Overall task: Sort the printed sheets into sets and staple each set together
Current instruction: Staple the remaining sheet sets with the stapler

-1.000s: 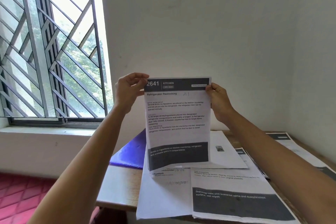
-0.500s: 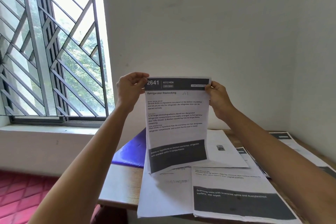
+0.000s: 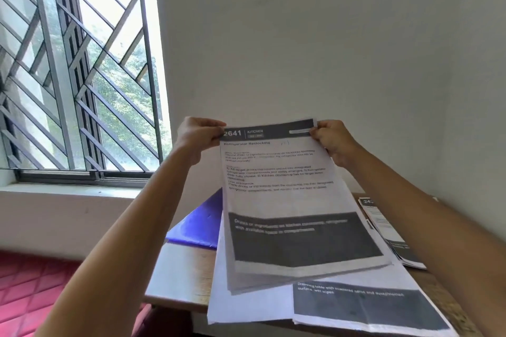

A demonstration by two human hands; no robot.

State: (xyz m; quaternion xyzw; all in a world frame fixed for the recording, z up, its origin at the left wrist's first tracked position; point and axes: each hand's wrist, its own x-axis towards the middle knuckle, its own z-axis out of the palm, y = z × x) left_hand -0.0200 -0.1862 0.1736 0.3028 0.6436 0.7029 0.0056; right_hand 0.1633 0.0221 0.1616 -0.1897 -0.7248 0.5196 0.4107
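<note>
I hold a set of printed sheets (image 3: 284, 200) headed "2641 KITCHEN, Refrigerator Restocking" up above the table. My left hand (image 3: 197, 137) pinches its top left corner and my right hand (image 3: 332, 139) pinches its top right corner. The set slants toward me, its blurred bottom edge fanned over the papers below. More printed sheets (image 3: 356, 306) lie flat on the table under it, one with a dark band about a dressing table. No stapler is visible.
A wooden table (image 3: 180, 273) stands in the room's corner against white walls. A blue folder (image 3: 197, 224) lies at its far left. Another stack of printed sheets (image 3: 388, 230) lies at the right. A barred window (image 3: 76, 68) and red floor (image 3: 30, 282) are on the left.
The held set has swung from hanging nearly upright to slanting toward me, its lower edge fanning out. Both hands keep their pinch on the top corners.
</note>
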